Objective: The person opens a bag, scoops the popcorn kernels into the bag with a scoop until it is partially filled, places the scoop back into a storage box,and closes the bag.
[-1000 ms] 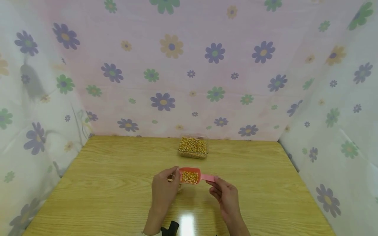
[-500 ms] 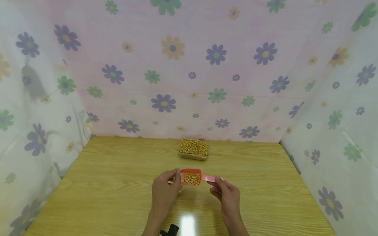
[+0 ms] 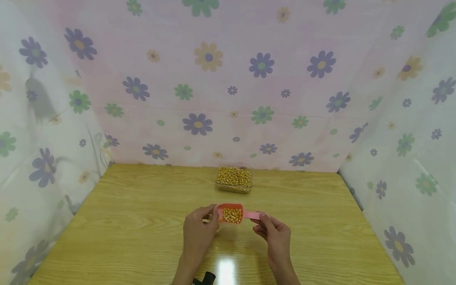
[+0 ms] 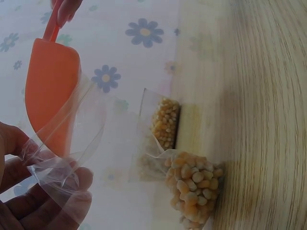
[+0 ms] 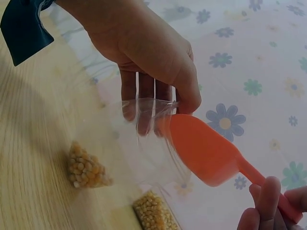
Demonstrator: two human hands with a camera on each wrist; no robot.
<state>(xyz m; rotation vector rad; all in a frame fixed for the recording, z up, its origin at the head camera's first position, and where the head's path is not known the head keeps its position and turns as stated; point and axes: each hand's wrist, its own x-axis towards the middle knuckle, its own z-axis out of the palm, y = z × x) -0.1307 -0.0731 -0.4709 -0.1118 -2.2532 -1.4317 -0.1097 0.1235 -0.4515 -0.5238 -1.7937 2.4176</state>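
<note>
My right hand point(image 3: 279, 239) pinches the handle of a red-pink scoop point(image 5: 206, 151), which carries corn kernels point(image 3: 230, 215) in its bowl. With its fingers, my left hand point(image 3: 200, 226) holds the rim of a clear plastic bag point(image 4: 91, 129). The scoop's front end sits inside the mouth of that bag, close to the left thumb. At the bottom of the bag lies a clump of kernels point(image 4: 194, 184), low by the table surface. In the head view the left hand covers most of the bag.
A clear rectangular container point(image 3: 233, 189) filled with corn kernels stands on the wooden table point(image 3: 135, 221) near its back edge. Flowered cloth point(image 3: 228, 79) hangs behind and along both sides of the table. A black strap piece point(image 3: 206, 278) shows beside the left wrist.
Both hands and the scoop stay almost in place. The whole head view shifts slightly, and the kernels in the scoop look much the same.
</note>
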